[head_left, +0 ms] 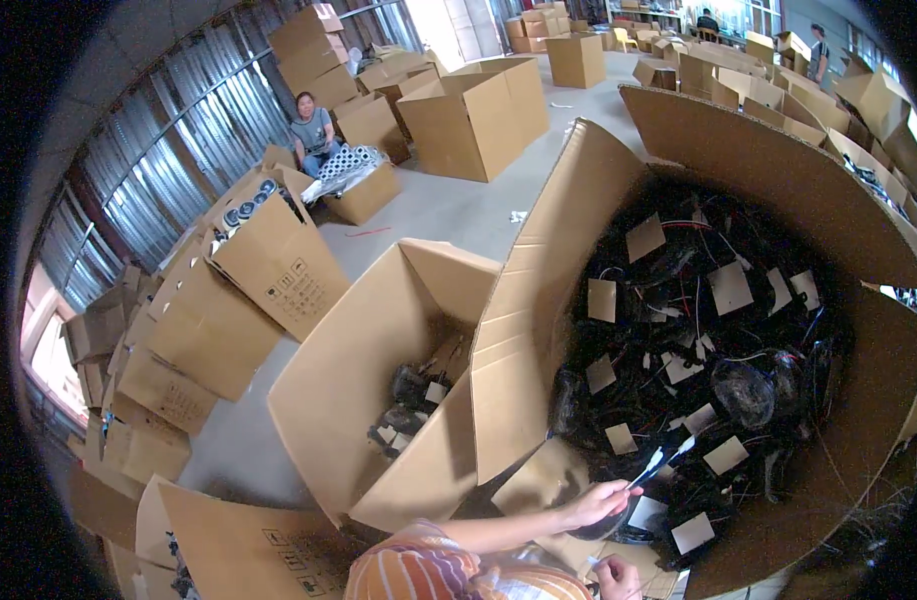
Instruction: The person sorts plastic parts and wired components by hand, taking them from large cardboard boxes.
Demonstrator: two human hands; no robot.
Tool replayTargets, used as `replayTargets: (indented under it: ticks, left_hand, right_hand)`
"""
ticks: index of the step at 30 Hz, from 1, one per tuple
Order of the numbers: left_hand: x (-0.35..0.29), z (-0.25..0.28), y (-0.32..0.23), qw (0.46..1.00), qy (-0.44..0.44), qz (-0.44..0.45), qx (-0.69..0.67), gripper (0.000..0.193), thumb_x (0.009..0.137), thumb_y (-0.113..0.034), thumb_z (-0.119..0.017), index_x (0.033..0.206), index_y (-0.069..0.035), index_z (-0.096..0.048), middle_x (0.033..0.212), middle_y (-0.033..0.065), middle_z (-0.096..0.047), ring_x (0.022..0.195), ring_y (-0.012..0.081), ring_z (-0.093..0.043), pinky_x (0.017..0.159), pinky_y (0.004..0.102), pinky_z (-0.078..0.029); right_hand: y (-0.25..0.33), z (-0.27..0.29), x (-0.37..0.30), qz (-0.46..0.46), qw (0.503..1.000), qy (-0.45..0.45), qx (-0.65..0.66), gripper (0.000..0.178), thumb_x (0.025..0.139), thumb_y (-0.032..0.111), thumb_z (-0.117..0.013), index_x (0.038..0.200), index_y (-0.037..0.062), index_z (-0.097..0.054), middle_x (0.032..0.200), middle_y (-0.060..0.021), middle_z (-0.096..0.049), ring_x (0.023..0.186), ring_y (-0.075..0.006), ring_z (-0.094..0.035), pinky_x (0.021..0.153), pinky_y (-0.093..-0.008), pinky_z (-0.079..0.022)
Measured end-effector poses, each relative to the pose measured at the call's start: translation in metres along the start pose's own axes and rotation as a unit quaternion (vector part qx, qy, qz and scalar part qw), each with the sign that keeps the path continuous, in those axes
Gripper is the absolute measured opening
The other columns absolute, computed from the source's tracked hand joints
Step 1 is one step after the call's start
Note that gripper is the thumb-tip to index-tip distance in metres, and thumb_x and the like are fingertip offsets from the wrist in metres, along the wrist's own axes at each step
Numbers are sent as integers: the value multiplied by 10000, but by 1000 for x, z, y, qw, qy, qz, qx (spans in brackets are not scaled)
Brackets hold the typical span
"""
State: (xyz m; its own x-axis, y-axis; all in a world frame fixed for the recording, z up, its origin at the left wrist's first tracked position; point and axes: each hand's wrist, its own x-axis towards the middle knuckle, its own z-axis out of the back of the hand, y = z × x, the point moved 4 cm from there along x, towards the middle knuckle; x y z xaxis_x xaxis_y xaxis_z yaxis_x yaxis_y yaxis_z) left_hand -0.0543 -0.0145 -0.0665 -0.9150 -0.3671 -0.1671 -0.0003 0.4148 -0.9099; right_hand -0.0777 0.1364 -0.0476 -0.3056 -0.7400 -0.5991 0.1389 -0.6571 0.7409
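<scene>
The left hand reaches over the rim of a large cardboard box, fingers pinched on a black cable bundle with pale connector ends, lifted just above the heap of black wire bundles with tan card tags filling the box. The right hand, low at the frame's edge, curls closed around something I cannot make out. A smaller open box stands beside it on the left.

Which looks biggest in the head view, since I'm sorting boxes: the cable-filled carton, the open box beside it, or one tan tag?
1. Cable-filled carton, nearest the camera.
2. Open box.
3. Tan tag, smallest.
</scene>
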Motion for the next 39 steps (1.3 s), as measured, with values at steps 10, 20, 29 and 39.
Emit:
replayTargets:
  ticks: [10, 20, 29, 39]
  left_hand:
    - [-7, -17, -3, 997, 44, 40, 46, 255, 850, -169, -316, 1001, -21, -457, 596, -31, -403, 555, 42, -364, 508, 180, -325]
    - [-6, -23, -11, 974, 65, -31, 213, 236, 841, -180, -327, 931, -45, -500, 569, -4, -451, 510, 67, -408, 480, 217, -346]
    - [-9, -25, -13, 965, 85, -14, 246, 203, 837, -149, -335, 914, -20, -471, 582, 22, -438, 547, 101, -420, 521, 250, -362]
    - [-10, -25, -14, 962, 80, -19, 259, 178, 813, -139, -365, 897, -26, -475, 587, 49, -466, 523, 124, -447, 479, 266, -363]
  right_hand:
    - [11, 4, 0, 45, 998, 12, 33, 211, 818, 232, -415, 765, 47, -501, 569, -56, -493, 380, -102, -448, 325, -225, -351]
    - [-14, -6, 8, 60, 997, -1, 57, 224, 813, 256, -425, 846, 50, -506, 629, -61, -511, 414, -90, -453, 364, -215, -369]
    - [-18, -5, 7, -29, 999, 4, 36, 345, 792, 313, -453, 1019, 53, -465, 765, -94, -529, 535, -116, -499, 483, -231, -417]
    - [-39, -14, 18, 53, 997, -3, 61, 237, 814, 256, -423, 910, 48, -486, 650, -48, -522, 414, -80, -462, 348, -203, -364]
